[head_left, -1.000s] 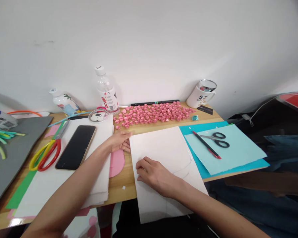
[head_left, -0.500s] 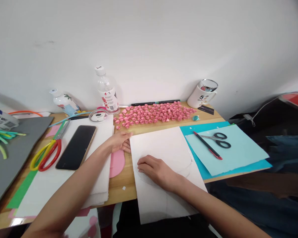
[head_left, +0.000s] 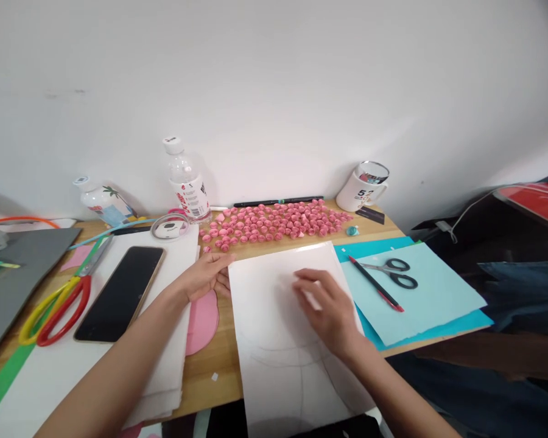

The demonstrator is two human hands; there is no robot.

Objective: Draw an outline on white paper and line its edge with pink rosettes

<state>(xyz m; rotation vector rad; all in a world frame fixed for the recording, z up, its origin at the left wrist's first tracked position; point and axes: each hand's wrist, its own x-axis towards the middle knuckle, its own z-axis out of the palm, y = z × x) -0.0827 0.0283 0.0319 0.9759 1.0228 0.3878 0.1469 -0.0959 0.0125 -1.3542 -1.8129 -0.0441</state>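
A large white sheet of paper [head_left: 274, 389] lies in front of me, its near end past the table edge over my lap. Faint curved pencil lines show on its lower half. My left hand [head_left: 207, 277] grips the sheet's far left corner, thumb on top and the other fingers at the edge, partly hidden. Above the right half of the paper is my right hand [head_left: 326, 307], fingers loosely bent and apart, nothing in them. It is slightly blurred; whether it touches the paper I cannot tell.
Behind the sheet lie many pink paper rolls [head_left: 274, 225]. To the right are black-handled scissors [head_left: 399, 274], a pen [head_left: 377, 285] and light blue paper [head_left: 438, 298]. At left lie a phone [head_left: 121, 295] and red-yellow scissors [head_left: 66, 310]. A bottle [head_left: 189, 188] and a mug [head_left: 360, 188] stand near the wall.
My right hand has lifted and moved right and away from me across the sheet, uncovering pencil lines. My left hand keeps its hold on the corner. The view has shifted slightly.
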